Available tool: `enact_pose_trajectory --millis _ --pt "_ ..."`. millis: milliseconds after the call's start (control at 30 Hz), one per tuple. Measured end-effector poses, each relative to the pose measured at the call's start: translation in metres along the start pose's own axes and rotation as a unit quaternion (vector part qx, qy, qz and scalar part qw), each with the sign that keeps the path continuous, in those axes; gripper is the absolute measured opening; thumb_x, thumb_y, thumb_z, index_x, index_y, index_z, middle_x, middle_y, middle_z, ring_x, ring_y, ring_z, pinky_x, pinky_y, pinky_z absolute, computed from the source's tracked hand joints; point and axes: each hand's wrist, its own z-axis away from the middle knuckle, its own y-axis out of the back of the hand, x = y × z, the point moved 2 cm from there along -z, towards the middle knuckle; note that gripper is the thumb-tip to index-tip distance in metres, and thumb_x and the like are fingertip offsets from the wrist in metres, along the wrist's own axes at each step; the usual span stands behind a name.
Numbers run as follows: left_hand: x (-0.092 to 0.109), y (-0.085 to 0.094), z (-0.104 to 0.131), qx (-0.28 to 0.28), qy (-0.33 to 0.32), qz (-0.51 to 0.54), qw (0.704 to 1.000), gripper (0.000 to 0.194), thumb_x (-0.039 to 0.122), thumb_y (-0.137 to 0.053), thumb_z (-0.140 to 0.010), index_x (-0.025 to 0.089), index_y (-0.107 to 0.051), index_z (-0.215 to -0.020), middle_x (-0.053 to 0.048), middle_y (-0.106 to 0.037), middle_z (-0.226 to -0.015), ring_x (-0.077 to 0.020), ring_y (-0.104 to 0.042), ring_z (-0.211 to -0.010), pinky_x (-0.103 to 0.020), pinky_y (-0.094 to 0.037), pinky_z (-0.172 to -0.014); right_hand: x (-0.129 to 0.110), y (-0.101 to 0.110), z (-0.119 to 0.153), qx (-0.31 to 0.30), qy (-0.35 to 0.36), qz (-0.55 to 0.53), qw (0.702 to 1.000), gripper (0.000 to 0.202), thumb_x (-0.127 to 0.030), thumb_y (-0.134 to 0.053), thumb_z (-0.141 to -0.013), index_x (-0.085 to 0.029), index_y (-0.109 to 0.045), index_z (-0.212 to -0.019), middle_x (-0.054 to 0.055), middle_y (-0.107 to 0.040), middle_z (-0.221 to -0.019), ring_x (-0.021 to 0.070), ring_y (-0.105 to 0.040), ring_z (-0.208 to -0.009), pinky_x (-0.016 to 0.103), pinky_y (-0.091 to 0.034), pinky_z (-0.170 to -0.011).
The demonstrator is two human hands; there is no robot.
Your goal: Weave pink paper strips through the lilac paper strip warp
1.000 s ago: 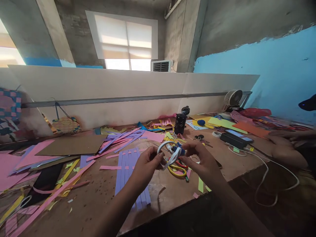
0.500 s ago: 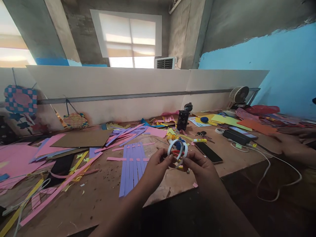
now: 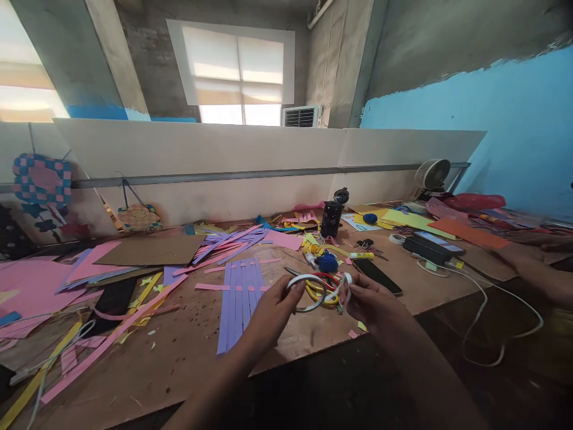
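My left hand [image 3: 278,307] pinches a white ring-shaped roll, apparently tape [image 3: 308,278], by its left side. Close by on the right, my right hand [image 3: 369,298] has its fingers closed on the white loose end [image 3: 347,279]. Beneath and behind the roll lie a ball of blue yarn [image 3: 327,261] and yellow-handled scissors [image 3: 330,298]. Purple paper strips [image 3: 242,298] lie side by side left of my left hand, with pink strips woven across them.
A black phone [image 3: 376,276] and a glue stick [image 3: 362,255] lie right of the yarn. Behind stands a black container [image 3: 331,220]. Brown cardboard [image 3: 150,249] and coloured paper cover the left. Another person's hand [image 3: 523,263] is at the far right, near a black box [image 3: 427,249] with cables.
My hands have moved apart slightly. The roll has tilted flatter in my left hand, and the white end in my right hand is now off to its right.
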Motion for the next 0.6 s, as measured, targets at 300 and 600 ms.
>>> enact_pose_trajectory --millis 300,600 --pt "-0.004 0.025 0.02 -0.06 -0.027 -0.108 0.992 0.042 0.059 -0.058 -0.097 0.023 -0.076 -0.085 -0.005 -0.07 -0.093 -0.0271 -0.06 -0.101 -0.034 -0.044 -0.091 -0.031 0.044 0.012 -0.091 -0.094 0.116 0.985 0.031 -0.049 -0.084 -0.079 -0.023 -0.067 -0.083 0.003 -0.069 -0.073 0.0081 -0.031 -0.044 0.026 -0.023 -0.043" --pt "-0.021 0.027 0.041 -0.04 0.042 0.125 0.99 0.041 0.06 -0.068 -0.093 0.02 -0.075 -0.091 -0.005 -0.073 -0.093 -0.0232 -0.065 -0.092 -0.032 -0.048 -0.088 0.002 0.061 0.005 -0.088 -0.134 0.13 0.978 0.043 -0.058 -0.086 -0.076 -0.023 -0.063 -0.085 -0.011 -0.036 -0.054 0.0067 -0.014 -0.045 0.025 -0.008 -0.043"
